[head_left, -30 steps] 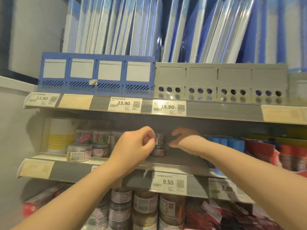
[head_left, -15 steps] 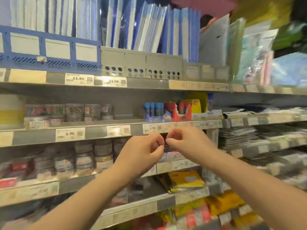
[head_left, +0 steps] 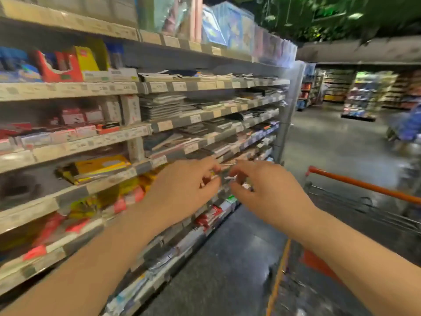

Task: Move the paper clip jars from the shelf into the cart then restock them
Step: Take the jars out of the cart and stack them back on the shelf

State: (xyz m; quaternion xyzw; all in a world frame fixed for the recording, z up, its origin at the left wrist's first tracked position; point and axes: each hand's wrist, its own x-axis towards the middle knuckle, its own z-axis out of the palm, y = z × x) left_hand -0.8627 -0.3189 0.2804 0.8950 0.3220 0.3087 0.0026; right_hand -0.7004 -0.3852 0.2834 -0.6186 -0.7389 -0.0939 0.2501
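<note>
Left hand [head_left: 182, 190], right hand [head_left: 268, 192], fingers [head_left: 205, 163] curled on half-hidden jars [head_left: 211, 177]

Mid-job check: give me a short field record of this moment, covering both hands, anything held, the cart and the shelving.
left hand: fingers curled round a small blurred object with a red-and-white patch
right hand: fingers curled, close beside the left hand; too blurred to tell if it holds anything
cart: wire shopping cart with orange handle, lower right, apart from both hands
shelving: grey shop shelving with price strips, on the left, stocked with stationery
jars in cart: none visible; basket mostly out of frame
</note>
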